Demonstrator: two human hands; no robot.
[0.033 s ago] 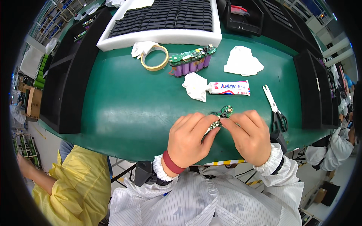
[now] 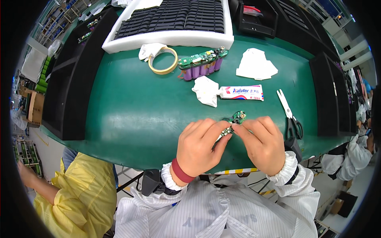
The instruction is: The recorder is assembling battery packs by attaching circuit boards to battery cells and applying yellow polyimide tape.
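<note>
Compared with the earlier frame, no change of position was found in the hands or in the items on the table [image 2: 127,103].

Left hand [image 2: 200,147]: thumb and forefinger brought together, pinching the lower part of the board [image 2: 237,118]; the other fingers are curled. Right hand [image 2: 264,146]: thumb and forefinger likewise drawn together on the board, about its middle, with the remaining fingers bent. The tips of the two hands are just beside each other. The board is held tilted near the table's front edge, its upper end standing clear beyond the fingers. Whether it touches the table cannot be told.

Count, on the table: one battery pack [image 2: 201,65] with purple cells, number of cells not determinable; one tape roll [image 2: 162,72]; one tube [image 2: 242,93], lying flat; one pair of scissors [image 2: 289,114], blades slightly parted, to the right of the right hand; three pieces of white paper, namely one at the tape roll, one [image 2: 205,92] at the tube's left end and one [image 2: 256,65] lying alone. One white tray [image 2: 168,43] at the back contains black parts [image 2: 170,18] in three columns, too many to count. One red wristband [image 2: 182,171] is worn on the left wrist.
</note>
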